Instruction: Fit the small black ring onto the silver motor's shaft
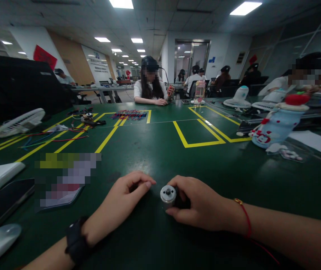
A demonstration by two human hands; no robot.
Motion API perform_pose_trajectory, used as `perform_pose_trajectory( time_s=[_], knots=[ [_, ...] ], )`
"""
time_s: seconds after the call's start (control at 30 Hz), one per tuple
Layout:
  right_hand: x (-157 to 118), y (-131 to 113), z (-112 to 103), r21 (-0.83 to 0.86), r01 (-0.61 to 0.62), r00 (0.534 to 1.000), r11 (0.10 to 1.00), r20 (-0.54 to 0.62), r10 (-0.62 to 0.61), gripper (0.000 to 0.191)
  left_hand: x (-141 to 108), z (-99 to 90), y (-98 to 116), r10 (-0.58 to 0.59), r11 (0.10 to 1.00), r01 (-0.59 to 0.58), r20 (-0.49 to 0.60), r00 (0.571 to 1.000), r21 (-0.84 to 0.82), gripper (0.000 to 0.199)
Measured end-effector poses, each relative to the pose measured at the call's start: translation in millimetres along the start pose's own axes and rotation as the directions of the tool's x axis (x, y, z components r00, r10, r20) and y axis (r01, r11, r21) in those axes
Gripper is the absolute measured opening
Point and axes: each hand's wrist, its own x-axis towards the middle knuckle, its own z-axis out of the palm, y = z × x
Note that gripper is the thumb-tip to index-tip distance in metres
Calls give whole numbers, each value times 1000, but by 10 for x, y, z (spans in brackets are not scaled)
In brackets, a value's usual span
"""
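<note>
A small silver cylinder (168,195), like a motor, stands upright on the green table (138,150), its round end with a central shaft facing up. My right hand (197,202) grips it from the right, thumb and fingers around its side. To the left of the cylinder my left hand (129,193) rests on the table, apart from it. Its fingers are curled and the thumb lies close to the index finger, with nothing seen between them.
Loose wires (56,137) and a wire bundle (131,114) lie beyond my left hand. A blue bottle (278,123) stands at the right, a white mouse (0,242) at the near left. Yellow tape (205,144) marks the table. A person (150,86) sits opposite.
</note>
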Motion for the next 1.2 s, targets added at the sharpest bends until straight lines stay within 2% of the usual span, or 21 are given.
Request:
perform_pose_trajectory(
  time_s=[0.13, 0.37, 0.53, 0.67, 0.73, 0.87, 1.0, 1.2],
  knots=[
    [-9, 4, -6, 14, -7, 1000, 1000, 0, 7, 31, 49, -41, -99, -136, 988, 130, -81, 987, -79, 20],
    [-9, 4, -5, 13, -13, 1000, 1000, -3, 13, 31, 29, -59, -79, -178, 978, 166, -95, 979, -128, 20],
    [-10, 2, 2, 8, -24, 1000, 1000, 0, 24, 32, 47, -37, -60, -138, 988, 132, -68, 988, -75, 19],
    [-12, 19, 15, 2, -12, 1000, 1000, -13, 12, 31, -16, 57, 39, 40, 998, -40, -12, 999, 43, 17],
    [-10, 28, 19, 0, 8, 1000, 1000, -16, -8, 31, -69, 106, 121, 112, 993, -113, 16, 994, 27, 20],
    [0, 38, 30, -27, 15, 1000, 1000, -11, -16, 25, -135, 160, 266, 214, 976, -213, -12, 977, 41, 19],
    [6, 36, 38, -45, 10, 1000, 999, -6, -10, 24, -114, 172, 297, 227, 973, -225, -59, 972, 48, 12],
    [2, 11, 19, -25, 8, 1000, 1000, -7, -9, 26, -98, 99, 205, 181, 983, -178, -160, 970, 31, 11]
  ],
)
